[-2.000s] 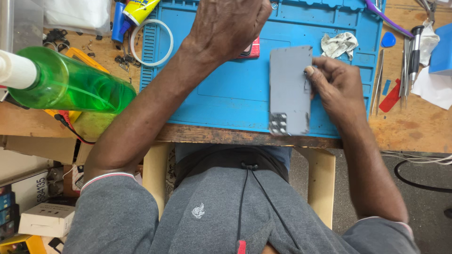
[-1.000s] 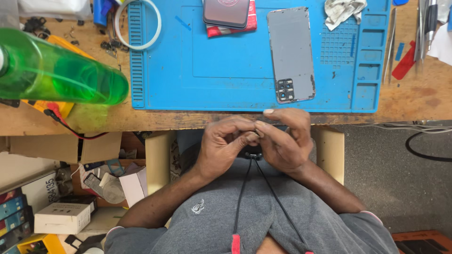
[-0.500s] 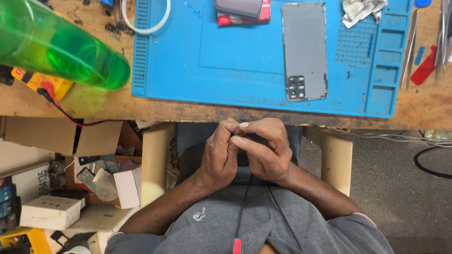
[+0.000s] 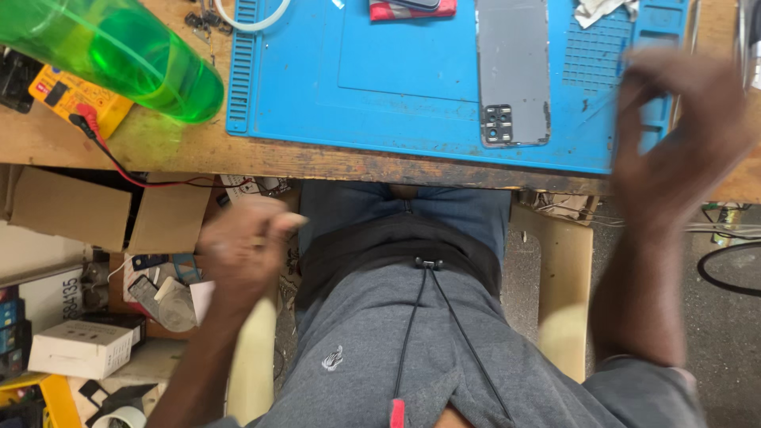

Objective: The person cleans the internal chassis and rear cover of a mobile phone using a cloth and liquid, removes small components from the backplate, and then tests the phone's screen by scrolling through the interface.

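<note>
A grey phone back cover (image 4: 513, 70) lies face down on the blue work mat (image 4: 380, 87), its camera cutout toward me. My right hand (image 4: 682, 131) is blurred, raised over the mat's right edge with fingers spread and nothing in it. Below the wooden bench edge, my left hand (image 4: 242, 250) hangs beside my lap, also blurred, its fingers loosely curled; nothing shows in it. Both hands are well apart from the cover.
A green transparent bottle (image 4: 119, 49) lies at the bench's left over a yellow multimeter (image 4: 67, 97) with a red lead. A red-edged phone (image 4: 412, 8) and a white ring (image 4: 254, 20) sit at the mat's top. Cardboard boxes (image 4: 79, 208) and a white box (image 4: 83, 349) are under the bench.
My hands were joined together at my lap; they have now swung apart, the right up over the mat's right side, the left out to the left. The view has shifted slightly.
</note>
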